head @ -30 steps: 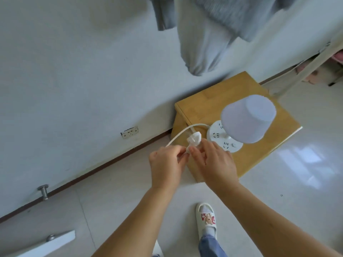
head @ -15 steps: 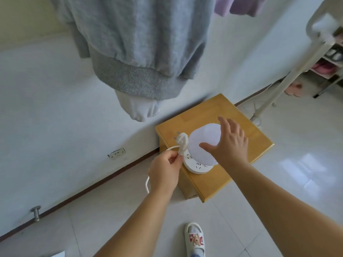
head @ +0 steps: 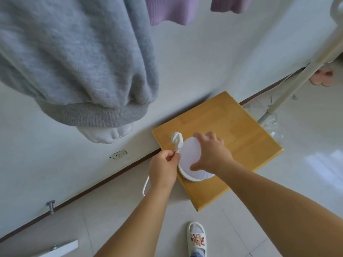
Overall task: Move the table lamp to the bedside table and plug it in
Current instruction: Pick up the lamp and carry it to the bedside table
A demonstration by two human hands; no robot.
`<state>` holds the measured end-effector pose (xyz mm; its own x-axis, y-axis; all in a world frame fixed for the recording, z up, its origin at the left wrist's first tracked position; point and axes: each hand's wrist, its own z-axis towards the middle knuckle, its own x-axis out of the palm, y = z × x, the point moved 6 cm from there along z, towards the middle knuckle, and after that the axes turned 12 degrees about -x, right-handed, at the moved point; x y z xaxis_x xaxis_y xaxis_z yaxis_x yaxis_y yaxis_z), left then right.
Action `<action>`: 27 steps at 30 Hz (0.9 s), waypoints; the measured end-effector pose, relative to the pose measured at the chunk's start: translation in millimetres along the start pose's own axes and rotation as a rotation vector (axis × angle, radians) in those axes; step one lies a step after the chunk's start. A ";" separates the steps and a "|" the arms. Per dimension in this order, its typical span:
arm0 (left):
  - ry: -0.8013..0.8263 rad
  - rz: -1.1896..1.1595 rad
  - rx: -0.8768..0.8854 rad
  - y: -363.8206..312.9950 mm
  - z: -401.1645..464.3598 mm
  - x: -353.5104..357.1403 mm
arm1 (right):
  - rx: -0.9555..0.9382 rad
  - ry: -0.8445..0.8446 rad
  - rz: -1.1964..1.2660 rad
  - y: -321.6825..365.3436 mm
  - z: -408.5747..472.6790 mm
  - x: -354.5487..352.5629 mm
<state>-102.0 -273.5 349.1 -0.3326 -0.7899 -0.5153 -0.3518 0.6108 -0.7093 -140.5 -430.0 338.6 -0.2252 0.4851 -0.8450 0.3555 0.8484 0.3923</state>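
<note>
The table lamp (head: 189, 153) stands on the near left part of the wooden bedside table (head: 241, 138). I see it from above: a white round shade over a white round base. My right hand (head: 213, 154) lies over the shade, thumb and fingers wrapped around its sides. My left hand (head: 163, 169) pinches the lamp's white cord just below the plug (head: 177, 140), which sticks up beside the shade. The rest of the cord (head: 145, 184) loops down below my left wrist. A wall socket (head: 118, 154) sits low on the wall, left of the table.
A grey garment (head: 74, 62) and a purple one (head: 170, 10) hang in front of the white wall. A white rack pole (head: 297, 76) slants down right of the table. On the tiled floor are a door stopper (head: 50, 205) and my slippered foot (head: 196, 238).
My right hand left the plug and went onto the lamp shade. My left hand kept the cord, and the plug now points up. The view rose and now looks straight down.
</note>
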 end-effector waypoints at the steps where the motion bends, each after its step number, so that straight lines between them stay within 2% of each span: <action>1: -0.002 0.000 0.002 -3.1 0.5 1.5 | -0.003 -0.005 0.000 -1.6 -1.5 -2.6; 7: 0.049 -0.018 0.037 -28.0 -13.1 3.3 | 0.061 -0.058 0.042 -18.4 -37.5 -22.9; 15: 0.246 -0.030 0.233 -84.1 -67.8 11.7 | 0.211 -0.171 0.084 -23.1 -129.9 -69.5; 19: 0.345 -0.016 0.384 -116.7 -116.3 14.3 | 0.298 -0.283 0.125 -17.8 -193.5 -90.5; 27: 0.688 -0.012 0.637 -176.0 -276.5 53.8 | 0.547 -0.562 0.152 -22.9 -368.1 -132.4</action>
<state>-299.9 -408.4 579.2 -0.8479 -0.4658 -0.2530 0.1192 0.2976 -0.9472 -452.8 -435.6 575.2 0.3010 0.2839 -0.9104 0.7731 0.4864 0.4072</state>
